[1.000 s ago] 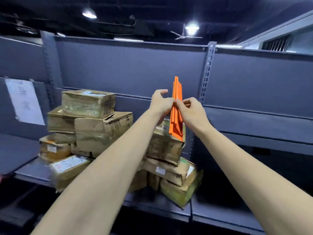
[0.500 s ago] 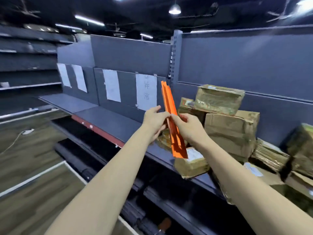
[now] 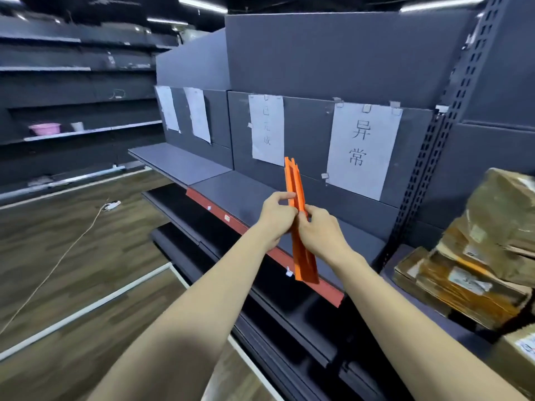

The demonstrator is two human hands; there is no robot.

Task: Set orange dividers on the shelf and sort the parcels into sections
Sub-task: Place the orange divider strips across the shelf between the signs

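I hold a bundle of flat orange dividers [image 3: 298,227] upright in front of me, over the grey shelf [image 3: 249,198]. My right hand [image 3: 321,235] grips the bundle at its middle. My left hand [image 3: 276,217] pinches the left edge of the bundle with thumb and fingers. Brown taped parcels [image 3: 474,256] are piled on the shelf section at the far right. The shelf board under the dividers is bare, with a red strip [image 3: 260,241] along its front edge.
White paper signs [image 3: 363,149] are taped to the shelf's back panel. A perforated upright post [image 3: 422,175] separates this section from the parcels. A cable [image 3: 72,241] lies on the wooden floor at left. A pink basin [image 3: 45,129] sits on a far shelf.
My view has swung left along the shelf, so the parcels went from centre to the far right edge. Both hands kept hold of the orange dividers throughout.
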